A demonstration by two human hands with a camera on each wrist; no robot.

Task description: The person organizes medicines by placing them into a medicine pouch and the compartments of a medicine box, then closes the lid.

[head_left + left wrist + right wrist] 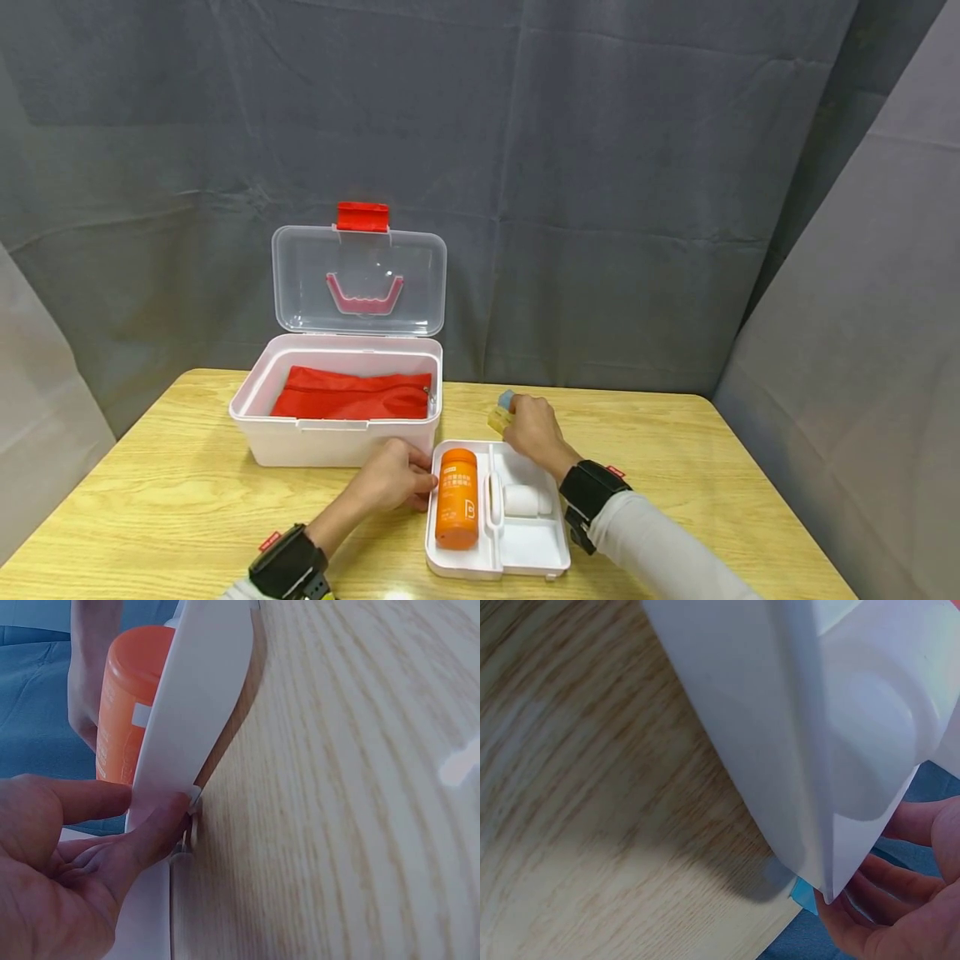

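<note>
My left hand (396, 475) is at the left side of a white divided tray (531, 546), pinching its rim between thumb and fingers in the left wrist view. An orange bottle (457, 500) lies in the tray's left compartment. In a right compartment is a white roll (525, 500), beside the tray's central handle (493, 500). Over the tray's back edge, my right hand (536, 429) grips a small yellow piece (498, 419) and a light blue piece (506, 400); their kind is unclear. Only a bit of blue (804, 894) shows in the right wrist view.
Behind my left hand stands a white box (330, 446) with a red zipped pouch (352, 394) inside. Its clear lid (307, 275), with a red latch (363, 217), is raised. Grey cloth (600, 208) hangs behind the wooden table (675, 467).
</note>
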